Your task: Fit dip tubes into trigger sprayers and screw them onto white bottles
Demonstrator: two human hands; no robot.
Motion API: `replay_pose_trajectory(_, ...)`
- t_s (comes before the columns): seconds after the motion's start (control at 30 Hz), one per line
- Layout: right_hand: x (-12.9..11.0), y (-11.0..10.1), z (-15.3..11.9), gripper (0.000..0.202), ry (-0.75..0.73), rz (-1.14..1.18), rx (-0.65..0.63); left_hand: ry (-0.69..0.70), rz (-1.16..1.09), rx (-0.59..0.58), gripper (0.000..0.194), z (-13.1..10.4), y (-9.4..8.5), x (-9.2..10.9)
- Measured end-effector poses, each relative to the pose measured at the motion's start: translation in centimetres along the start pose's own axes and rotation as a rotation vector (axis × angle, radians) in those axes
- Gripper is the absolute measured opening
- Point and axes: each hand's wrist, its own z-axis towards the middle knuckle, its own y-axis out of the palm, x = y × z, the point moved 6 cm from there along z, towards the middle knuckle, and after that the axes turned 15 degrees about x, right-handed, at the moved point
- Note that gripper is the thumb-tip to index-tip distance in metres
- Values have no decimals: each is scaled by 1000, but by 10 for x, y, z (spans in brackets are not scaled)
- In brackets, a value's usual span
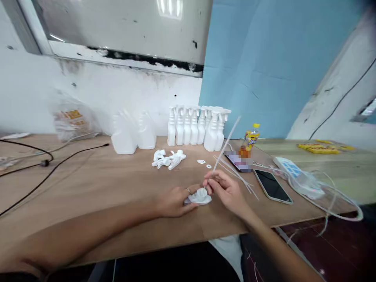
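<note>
My left hand [178, 200] is closed around a white trigger spray head [199, 196] lying on the table near the front edge. A ring is on one of its fingers. My right hand [225, 188] pinches a thin translucent dip tube [226, 144], which slants up and away to the right. The tube's lower end is by the spray head, hidden by my fingers, so I cannot tell whether it sits inside. More loose spray heads [169, 159] lie farther back, with small white ring washers [208, 166] beside them. Several spare tubes [239, 176] lie to the right.
Assembled spray bottles [186, 127] stand along the wall, left of a drink bottle [251, 137]. Two headless white bottles [125, 135] stand farther left. A phone [273, 187], a power strip [296, 178] and cables occupy the right. A black cable [63, 163] crosses the left side.
</note>
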Motion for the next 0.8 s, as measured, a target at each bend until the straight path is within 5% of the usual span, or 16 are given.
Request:
replay_pose_trajectory(0.53,2,-3,-3,14,-37,-196,-68,56,-22,30,61,0,2,2)
replay_pose_trajectory(0.8,-6,0,3,18,-250,-502,-54,29,-4,16,55,1,-1,4)
